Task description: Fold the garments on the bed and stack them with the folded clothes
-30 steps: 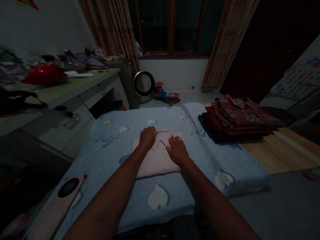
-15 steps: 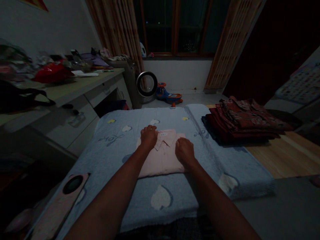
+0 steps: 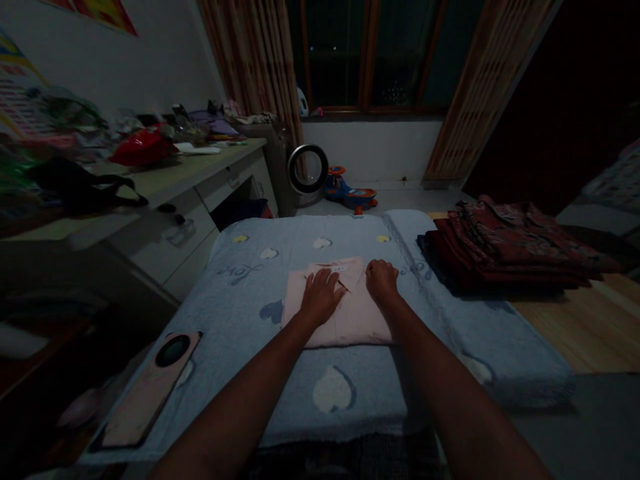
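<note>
A pale pink collared shirt (image 3: 350,323), folded into a rectangle, lies on the blue blanket (image 3: 240,347) in front of me. My left hand (image 3: 321,297) rests on its upper left part, open, with fingers outstretched and partly covering the collar. At the shirt's upper right edge is my right hand (image 3: 383,280), its fingers curled closed on the cloth there; the fingertips are hidden. A pink phone-shaped thing with a round black camera ring (image 3: 150,393) lies at the blanket's lower left.
A stack of folded dark red clothes (image 3: 505,247) sits to the right, beside a wooden surface (image 3: 590,320). On the left stands a cluttered desk (image 3: 200,177) with a red bag (image 3: 143,148). A washing machine with its round door (image 3: 309,175) open and a blue ride-on toy (image 3: 350,193) are at the back.
My left hand has moved from the shirt's upper left edge onto the collar area and spread flat. My right hand stays closed near the upper right edge. The view has shifted left.
</note>
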The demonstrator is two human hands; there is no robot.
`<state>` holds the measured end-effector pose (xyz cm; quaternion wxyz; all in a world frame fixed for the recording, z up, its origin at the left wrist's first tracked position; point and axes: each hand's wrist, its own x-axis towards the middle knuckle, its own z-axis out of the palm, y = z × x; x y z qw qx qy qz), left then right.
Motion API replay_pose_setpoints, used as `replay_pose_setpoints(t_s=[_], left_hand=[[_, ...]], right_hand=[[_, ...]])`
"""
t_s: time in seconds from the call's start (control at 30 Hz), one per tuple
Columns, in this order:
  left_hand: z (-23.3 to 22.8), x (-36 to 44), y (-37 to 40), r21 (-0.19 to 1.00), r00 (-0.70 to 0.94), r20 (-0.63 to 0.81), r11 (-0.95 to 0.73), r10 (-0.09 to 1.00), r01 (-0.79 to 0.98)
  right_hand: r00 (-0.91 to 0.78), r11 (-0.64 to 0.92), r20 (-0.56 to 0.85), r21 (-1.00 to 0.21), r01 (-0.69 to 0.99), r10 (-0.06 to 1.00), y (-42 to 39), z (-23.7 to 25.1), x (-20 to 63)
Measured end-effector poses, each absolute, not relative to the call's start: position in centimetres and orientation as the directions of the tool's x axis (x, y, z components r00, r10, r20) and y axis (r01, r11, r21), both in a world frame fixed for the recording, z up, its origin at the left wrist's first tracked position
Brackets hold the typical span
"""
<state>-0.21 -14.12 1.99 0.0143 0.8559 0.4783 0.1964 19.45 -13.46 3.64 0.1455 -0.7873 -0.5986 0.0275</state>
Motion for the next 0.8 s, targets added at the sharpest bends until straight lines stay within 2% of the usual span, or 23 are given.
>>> replay_pose_setpoints(t_s=[0.07, 0.13, 0.23, 0.33, 0.43, 0.6, 0.73, 0.8], left_hand=[[2.9, -1.3, -13.5, 0.285, 0.385, 0.363, -0.494, 0.849, 0.822], [3.9, -2.7, -12.6, 0.334, 0.203, 0.357, -0.327, 0.912, 0.884], [4.7, -4.7, -11.0, 0.309, 0.036, 0.155, -0.083, 0.987, 0.947], [4.7, -5.9, -9.4, 0.331, 0.086, -0.07, -0.058, 0.994, 0.942], [4.7, -6.5, -8.3, 0.395, 0.165, -0.148, -0.094, 0.975, 0.914], [5.4, -6.8, -7.7, 0.455, 0.256, -0.131, -0.171, 0.958, 0.874], [5.8, -6.5, -7.6, 0.602, 0.348, -0.08, -0.233, 0.934, 0.764], [5.7, -6.3, -7.5, 0.638, 0.38, -0.071, -0.251, 0.922, 0.728]], right_hand=[[0.276, -0.228, 0.175, -0.251, 0.941, 0.945, -13.9, 3.5, 19.4], [0.281, -0.238, 0.178, -0.23, 0.944, 0.943, -14.2, 3.4, 19.3], [0.309, -0.278, 0.141, -0.2, 0.939, 0.941, -14.2, 3.6, 18.9], [0.317, -0.29, 0.141, -0.18, 0.94, 0.938, -13.7, 4.0, 18.1], [0.33, -0.305, 0.117, -0.188, 0.934, 0.937, -12.8, 4.2, 17.3], [0.385, -0.365, 0.001, -0.31, 0.878, 0.923, -11.9, 3.8, 17.2], [0.386, -0.339, 0.074, -0.344, 0.876, 0.92, -12.2, 3.0, 17.5], [0.388, -0.318, 0.142, -0.357, 0.878, 0.911, -12.4, 2.7, 17.5]])
